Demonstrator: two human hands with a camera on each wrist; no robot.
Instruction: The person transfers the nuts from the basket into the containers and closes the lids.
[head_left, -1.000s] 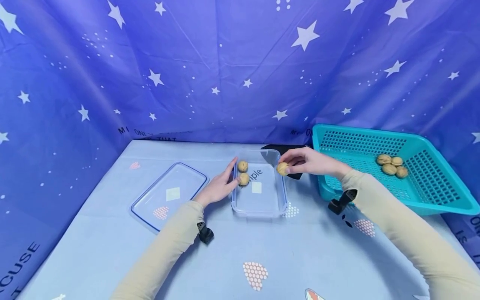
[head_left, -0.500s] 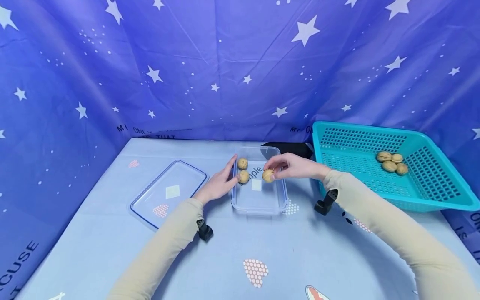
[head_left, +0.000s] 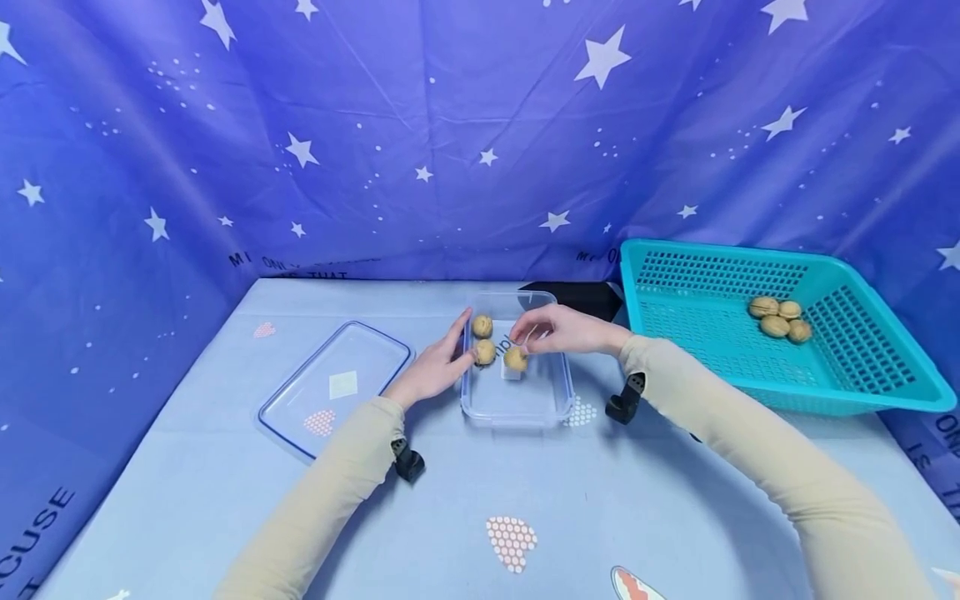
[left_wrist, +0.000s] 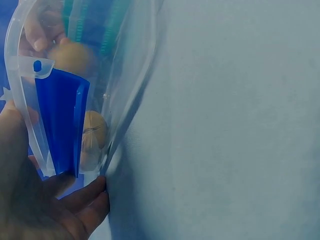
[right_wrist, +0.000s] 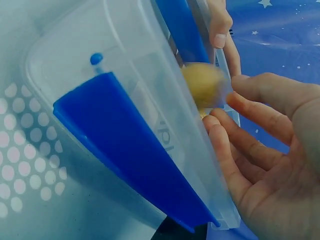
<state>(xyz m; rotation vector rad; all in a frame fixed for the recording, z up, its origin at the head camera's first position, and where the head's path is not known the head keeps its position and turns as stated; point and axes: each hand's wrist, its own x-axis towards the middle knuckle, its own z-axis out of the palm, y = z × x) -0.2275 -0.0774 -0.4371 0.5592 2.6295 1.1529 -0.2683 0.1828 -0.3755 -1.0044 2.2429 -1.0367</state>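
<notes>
My left hand (head_left: 435,371) holds the left wall of a clear plastic food container (head_left: 517,408), its thumb over the rim and fingers along the outside. Two walnuts (head_left: 484,352) lie inside against that wall. Over the container is my right hand (head_left: 558,331), its fingers loosely bent. A third walnut (head_left: 515,359) is just below its fingertips, inside the container. That walnut (right_wrist: 202,84) looks blurred in the right wrist view while the hand (right_wrist: 270,135) is sharp, apparently just off the fingertips. Blue side clasps (left_wrist: 60,120) hang on the container's outer walls.
A clear lid with a blue seal (head_left: 341,354) lies on the table left of the container. At the right stands a turquoise perforated basket (head_left: 690,342) with several walnuts (head_left: 776,326) in it. Behind the container lies a black object (head_left: 581,296). A starry blue curtain (head_left: 427,125) borders the table.
My right hand has moved left from the container's right rim to over its middle, carrying the walnut, which now sits lower than the fingertips. The left hand has stayed at the left wall.
</notes>
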